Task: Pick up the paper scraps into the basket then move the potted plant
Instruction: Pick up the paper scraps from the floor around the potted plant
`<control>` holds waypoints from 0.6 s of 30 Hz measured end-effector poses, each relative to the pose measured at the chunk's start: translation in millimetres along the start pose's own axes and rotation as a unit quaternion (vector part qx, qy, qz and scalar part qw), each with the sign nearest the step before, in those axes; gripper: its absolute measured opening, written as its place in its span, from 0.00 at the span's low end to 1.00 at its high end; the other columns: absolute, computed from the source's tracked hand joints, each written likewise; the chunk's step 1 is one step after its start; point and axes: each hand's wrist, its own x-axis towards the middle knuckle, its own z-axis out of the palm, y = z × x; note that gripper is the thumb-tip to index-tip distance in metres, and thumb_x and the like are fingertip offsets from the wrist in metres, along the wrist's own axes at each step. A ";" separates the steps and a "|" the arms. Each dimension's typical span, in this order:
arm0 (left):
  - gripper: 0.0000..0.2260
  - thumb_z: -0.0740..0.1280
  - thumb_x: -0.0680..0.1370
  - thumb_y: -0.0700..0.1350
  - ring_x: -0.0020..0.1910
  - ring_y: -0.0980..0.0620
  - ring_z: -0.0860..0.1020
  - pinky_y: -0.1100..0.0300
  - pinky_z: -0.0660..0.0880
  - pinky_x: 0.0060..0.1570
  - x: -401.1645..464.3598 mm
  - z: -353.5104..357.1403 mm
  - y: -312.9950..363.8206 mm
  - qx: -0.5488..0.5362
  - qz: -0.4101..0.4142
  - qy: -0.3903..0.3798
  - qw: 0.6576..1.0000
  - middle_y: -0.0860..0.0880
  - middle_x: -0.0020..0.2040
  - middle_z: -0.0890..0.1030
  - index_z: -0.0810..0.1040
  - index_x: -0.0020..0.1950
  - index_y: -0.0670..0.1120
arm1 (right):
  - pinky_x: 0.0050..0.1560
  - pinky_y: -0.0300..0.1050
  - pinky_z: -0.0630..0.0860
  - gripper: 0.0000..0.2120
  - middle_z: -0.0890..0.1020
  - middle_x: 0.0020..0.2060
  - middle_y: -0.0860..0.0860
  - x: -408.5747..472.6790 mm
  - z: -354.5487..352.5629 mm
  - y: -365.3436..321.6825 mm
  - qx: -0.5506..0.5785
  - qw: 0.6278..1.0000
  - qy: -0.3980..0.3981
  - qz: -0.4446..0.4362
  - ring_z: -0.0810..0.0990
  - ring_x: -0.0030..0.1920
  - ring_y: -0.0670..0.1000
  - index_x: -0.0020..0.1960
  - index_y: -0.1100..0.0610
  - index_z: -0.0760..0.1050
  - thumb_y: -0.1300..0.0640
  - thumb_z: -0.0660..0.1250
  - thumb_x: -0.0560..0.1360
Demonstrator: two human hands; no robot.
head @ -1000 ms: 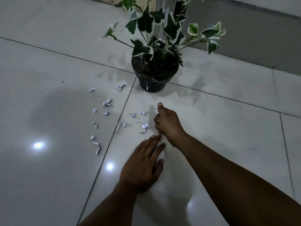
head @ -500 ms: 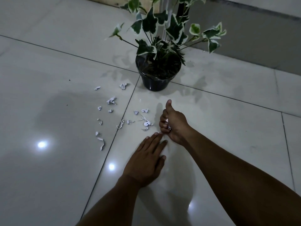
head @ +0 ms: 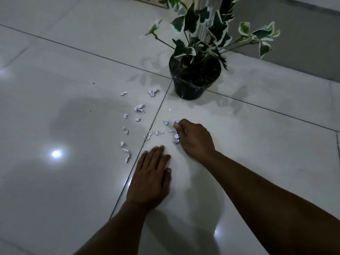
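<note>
Now the right hand (head: 195, 137) is back down among the paper scraps (head: 139, 108), its fingers (head: 177, 126) curled over the nearest cluster — half a second ago it sat lifted, thumb up, fist closed on a bit of white paper. We cannot tell how much paper it grips at present; white bits show at its fingertips. The left hand (head: 151, 173) has stayed flat on the floor (head: 55, 181), fingers straight, holding nothing. Most scraps lie loose along the tile seam, between the hands and the potted plant (head: 196, 78), which stands untouched farther off. No basket in view — we judge gathering has only begun, with the plant move well ahead.
</note>
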 end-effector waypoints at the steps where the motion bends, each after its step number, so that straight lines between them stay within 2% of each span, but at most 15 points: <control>1: 0.20 0.59 0.81 0.50 0.78 0.47 0.63 0.47 0.57 0.77 0.2 0.8 -0.1 0.000 -0.006 -0.005 1.000 0.45 0.77 0.68 0.75 0.71 0.46 | 0.40 0.49 0.70 0.17 0.81 0.37 0.46 -2.1 1.8 -0.6 -0.041 0.999 0.000 -0.021 0.79 0.42 0.55 0.50 0.51 0.72 0.41 0.51 0.83; 4: 0.20 0.59 0.81 0.50 0.78 0.48 0.62 0.47 0.57 0.77 0.1 1.4 0.6 -0.011 -0.015 -0.008 1.000 0.45 0.77 0.67 0.74 0.71 0.46 | 0.42 0.50 0.69 0.19 0.84 0.47 0.51 -5.2 6.6 -4.1 -0.107 0.992 -0.006 -0.059 0.82 0.48 0.58 0.61 0.51 0.69 0.39 0.52 0.82; 6: 0.20 0.59 0.81 0.51 0.78 0.49 0.62 0.48 0.57 0.77 0.1 0.6 0.5 -0.012 -0.016 -0.008 1.000 0.46 0.77 0.67 0.74 0.71 0.47 | 0.40 0.50 0.67 0.20 0.83 0.50 0.52 -6.9 10.5 -5.0 -0.133 0.988 -0.011 -0.075 0.82 0.49 0.58 0.65 0.52 0.67 0.39 0.52 0.82; 10: 0.19 0.58 0.81 0.51 0.78 0.49 0.62 0.51 0.54 0.77 0.5 -1.5 -0.6 -0.018 -0.020 -0.008 1.000 0.46 0.77 0.68 0.74 0.71 0.47 | 0.37 0.49 0.65 0.17 0.81 0.50 0.55 -10.7 19.9 -7.1 -0.189 0.971 -0.004 -0.145 0.81 0.46 0.60 0.61 0.55 0.70 0.46 0.50 0.85; 12: 0.20 0.58 0.81 0.51 0.78 0.50 0.61 0.52 0.52 0.78 0.4 -2.1 0.5 -0.021 -0.023 -0.011 0.999 0.47 0.77 0.68 0.74 0.71 0.47 | 0.37 0.49 0.65 0.17 0.81 0.50 0.56 -10.2 21.5 -9.1 -0.188 0.971 -0.017 -0.147 0.81 0.47 0.60 0.59 0.57 0.71 0.47 0.49 0.85; 15: 0.19 0.59 0.81 0.51 0.78 0.50 0.61 0.53 0.51 0.78 0.3 -3.1 1.1 -0.026 -0.025 -0.009 0.999 0.47 0.77 0.68 0.74 0.71 0.47 | 0.41 0.50 0.70 0.21 0.83 0.45 0.57 -3.8 15.1 -10.4 -0.089 0.992 0.000 -0.087 0.81 0.46 0.61 0.55 0.57 0.74 0.44 0.49 0.85; 17: 0.19 0.60 0.81 0.51 0.78 0.50 0.61 0.53 0.51 0.78 0.3 -3.2 1.0 -0.028 -0.026 -0.010 0.999 0.47 0.77 0.67 0.74 0.70 0.48 | 0.43 0.48 0.71 0.21 0.82 0.38 0.54 0.7 10.6 -10.4 0.055 0.998 0.026 -0.027 0.79 0.42 0.58 0.45 0.55 0.76 0.43 0.52 0.84; 18: 0.19 0.60 0.81 0.50 0.78 0.50 0.61 0.53 0.51 0.78 0.6 -3.5 0.9 -0.029 -0.026 -0.011 0.999 0.47 0.77 0.67 0.74 0.71 0.48 | 0.42 0.47 0.69 0.21 0.80 0.34 0.51 3.8 9.2 -11.1 0.111 0.993 0.036 0.000 0.77 0.39 0.55 0.40 0.54 0.73 0.44 0.53 0.84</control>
